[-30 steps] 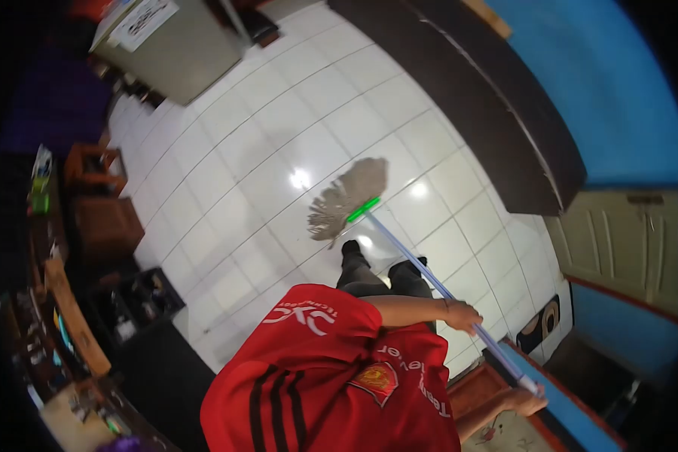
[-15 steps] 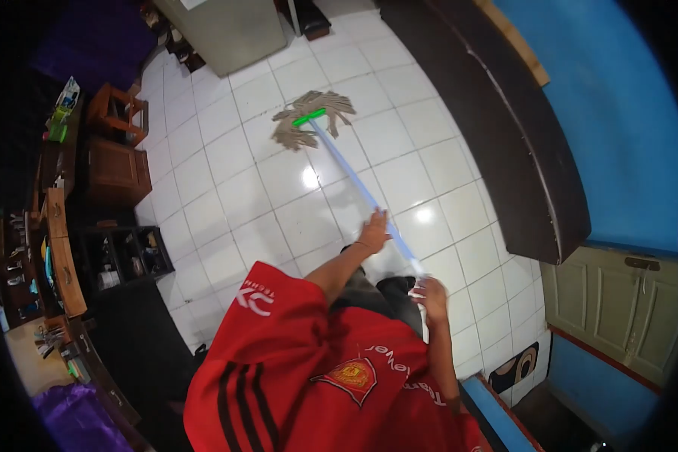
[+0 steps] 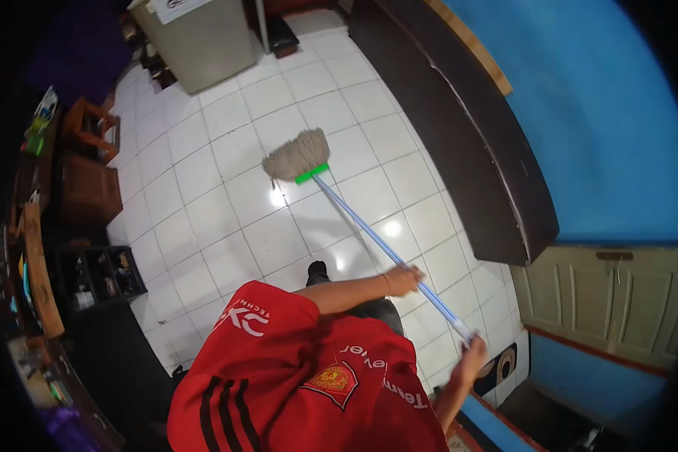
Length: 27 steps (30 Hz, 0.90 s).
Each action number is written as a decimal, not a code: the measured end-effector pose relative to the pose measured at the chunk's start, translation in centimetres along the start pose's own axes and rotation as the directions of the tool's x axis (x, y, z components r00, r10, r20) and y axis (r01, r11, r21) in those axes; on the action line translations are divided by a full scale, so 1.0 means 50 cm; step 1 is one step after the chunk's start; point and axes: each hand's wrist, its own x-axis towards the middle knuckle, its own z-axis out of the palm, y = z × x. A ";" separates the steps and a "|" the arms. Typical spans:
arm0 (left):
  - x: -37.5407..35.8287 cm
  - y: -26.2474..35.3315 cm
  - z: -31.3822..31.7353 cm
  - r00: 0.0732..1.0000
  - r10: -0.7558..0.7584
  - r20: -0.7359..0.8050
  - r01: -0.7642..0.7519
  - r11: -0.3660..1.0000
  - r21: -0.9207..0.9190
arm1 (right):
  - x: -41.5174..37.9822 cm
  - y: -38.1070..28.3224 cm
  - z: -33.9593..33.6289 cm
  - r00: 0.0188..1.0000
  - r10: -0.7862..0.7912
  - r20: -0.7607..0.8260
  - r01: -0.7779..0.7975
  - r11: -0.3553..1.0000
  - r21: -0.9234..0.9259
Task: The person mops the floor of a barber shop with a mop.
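White floor tiles (image 3: 226, 188) carry a mop (image 3: 297, 157); left hand (image 3: 403, 280) grips mid-handle, right hand (image 3: 471, 360) clasps its end.

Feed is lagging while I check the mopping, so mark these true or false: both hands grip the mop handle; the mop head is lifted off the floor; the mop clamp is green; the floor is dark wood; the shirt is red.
1. Both hands grip the mop handle: true, the left hand midway, the right hand at its end.
2. The mop head is lifted: false, it lies on the tiled floor.
3. The clamp is green: true.
4. The floor is dark wood: false, white tiles.
5. The shirt is red: true.
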 end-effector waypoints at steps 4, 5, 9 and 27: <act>0.059 0.211 -0.037 0.931 0.365 0.016 -0.349 0.902 -0.256 | -0.053 -0.076 -0.175 0.846 -0.229 -0.481 0.169 0.972 -0.165; 0.069 0.248 -0.039 0.923 0.369 0.108 -0.316 0.888 -0.335 | -0.064 -0.078 -0.208 0.762 -0.316 -0.566 0.187 0.943 -0.275; 0.082 0.307 0.013 0.898 0.425 0.111 -0.358 0.854 -0.377 | -0.077 -0.068 -0.195 0.167 -0.541 -0.824 0.333 0.818 -0.469; 0.183 -0.176 -0.019 0.765 -0.623 -0.162 0.616 0.782 -0.099 | 0.347 0.162 0.334 0.859 -0.077 0.507 0.203 0.959 -0.199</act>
